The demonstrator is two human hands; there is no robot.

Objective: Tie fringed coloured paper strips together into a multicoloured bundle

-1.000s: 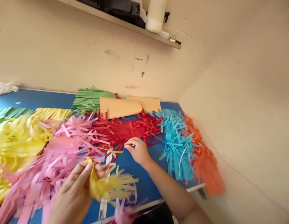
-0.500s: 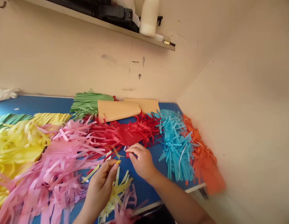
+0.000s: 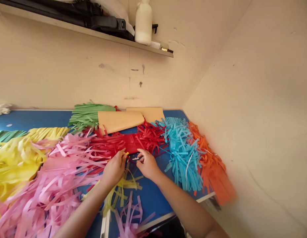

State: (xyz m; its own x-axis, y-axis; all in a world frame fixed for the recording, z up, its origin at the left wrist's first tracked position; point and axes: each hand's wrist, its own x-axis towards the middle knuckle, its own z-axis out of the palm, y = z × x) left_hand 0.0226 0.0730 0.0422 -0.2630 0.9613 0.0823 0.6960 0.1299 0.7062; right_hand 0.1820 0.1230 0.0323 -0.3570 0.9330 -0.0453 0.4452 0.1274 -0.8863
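Leftmost of the risks, the pink fringe (image 3: 59,165) spreads loosely toward the left forearm, so a sweep of that arm could drag or crease its strips. The left hand (image 3: 114,169) has thumb and fingertips pinched on a yellow tip (image 3: 127,153), above the yellow strips (image 3: 122,189) on the table; a hard tug might tear it. Just beside the red fringe (image 3: 131,143), the right hand (image 3: 148,165) has its fingers curled; whether they grip anything, I cannot tell. Farther right, the white string (image 3: 188,170) could snag the blue fringe (image 3: 176,142) if pulled.
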